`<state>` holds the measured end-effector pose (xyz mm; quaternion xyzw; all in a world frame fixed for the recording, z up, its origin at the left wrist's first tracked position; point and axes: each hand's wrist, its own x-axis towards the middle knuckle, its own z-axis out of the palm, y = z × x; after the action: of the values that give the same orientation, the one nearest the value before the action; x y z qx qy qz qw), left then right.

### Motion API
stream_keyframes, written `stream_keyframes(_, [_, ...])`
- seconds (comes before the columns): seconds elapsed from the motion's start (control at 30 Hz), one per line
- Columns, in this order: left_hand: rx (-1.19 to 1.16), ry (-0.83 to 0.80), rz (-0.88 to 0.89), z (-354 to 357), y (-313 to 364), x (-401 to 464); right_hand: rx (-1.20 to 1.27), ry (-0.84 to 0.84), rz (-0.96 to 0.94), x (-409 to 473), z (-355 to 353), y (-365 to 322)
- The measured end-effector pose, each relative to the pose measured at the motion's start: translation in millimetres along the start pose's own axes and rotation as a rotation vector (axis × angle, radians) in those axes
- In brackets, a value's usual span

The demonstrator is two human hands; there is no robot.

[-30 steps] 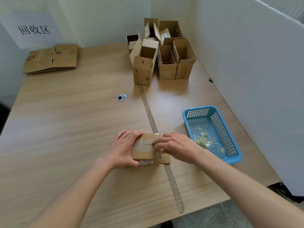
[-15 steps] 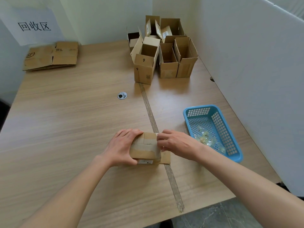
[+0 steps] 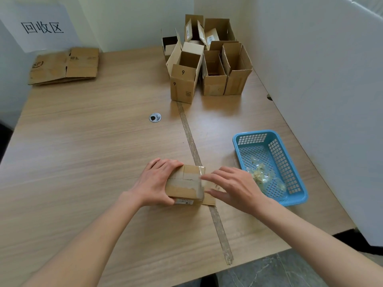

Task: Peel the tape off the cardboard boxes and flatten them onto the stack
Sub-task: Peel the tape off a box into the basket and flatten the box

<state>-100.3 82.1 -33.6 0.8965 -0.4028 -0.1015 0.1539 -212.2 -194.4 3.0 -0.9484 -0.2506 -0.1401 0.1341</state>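
1. Small taped cardboard box [image 3: 185,184] sits on wooden table [image 3: 87,141], near front edge, on the table's centre seam strip [image 3: 189,137].
2. L hand [image 3: 155,181] grips box's left end: fingers curled over far top edge, thumb on near side.
3. R hand [image 3: 234,188] just right of box, fingers straight & spread, relaxed, grasping nothing; index tip touching tape [image 3: 186,184] at box's right top edge.
4. Tape on box top looks wrinkled, still stuck.
5. Box flap [image 3: 209,198] lies flat on table under R fingers.
6. Blue plastic basket [image 3: 294,195] w/ crumpled tape scraps [image 3: 261,175] right of R hand.
7. Open empty boxes [image 3: 207,65] clustered well beyond fingers, far right corner.
8. Flattened cardboard stack [image 3: 64,66] far left, under paper sign [image 3: 41,27].
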Motion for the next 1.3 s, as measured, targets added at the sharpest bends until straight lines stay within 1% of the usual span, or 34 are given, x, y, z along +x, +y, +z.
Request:
stream_keyframes(0.03, [0.004, 0.003, -0.006, 0, 1, 0, -0.018, 0.036, 0.007, -1, 2, -3])
stream_keyframes(0.07, [0.010, 0.004, -0.013, 0, 2, 1, -0.042, 0.026, -0.009, 0, 4, -6])
stream_keyframes(0.17, [0.021, 0.004, -0.017, 0, 4, 0, -0.099, -0.187, -0.101, 0, 14, -14])
stream_keyframes(0.2, [0.024, 0.004, -0.018, 0, 4, 0, -0.103, -0.218, -0.108, -1, 17, -17])
stream_keyframes(0.3, [0.026, 0.009, -0.027, 0, 5, -1, -0.071, -0.150, -0.063, 0, 17, -19])
stream_keyframes(0.37, [0.024, 0.008, -0.029, -1, 6, 0, -0.063, -0.164, -0.055, 3, 14, -18])
stream_keyframes(0.47, [0.009, -0.004, -0.012, -2, 2, -1, 0.042, -0.227, -0.063, 7, 13, -17])
stream_keyframes(0.67, [0.004, -0.023, 0.007, -4, -1, 6, 0.371, -0.237, 0.099, 7, 5, -6])
stream_keyframes(0.77, [0.001, -0.021, 0.050, -4, -3, 7, 0.441, -0.253, 0.147, 7, 4, -4])
stream_keyframes(0.9, [0.015, -0.029, 0.089, -5, -7, 7, 0.455, -0.341, 0.133, 4, -4, 4])
stream_keyframes(0.97, [0.027, -0.033, 0.089, -4, -6, 7, 0.494, -0.285, 0.210, 6, -3, 6])
stream_keyframes(1.13, [0.022, -0.012, 0.064, -3, -6, 6, 0.571, -0.011, 0.535, 20, 23, -7])
stream_keyframes(1.2, [0.018, -0.008, 0.054, -2, -6, 7, 0.625, 0.059, 0.577, 17, 30, -10])
stream_keyframes(1.3, [0.010, 0.010, 0.048, -2, -5, 7, 0.730, 0.094, 0.568, 5, 32, -12])
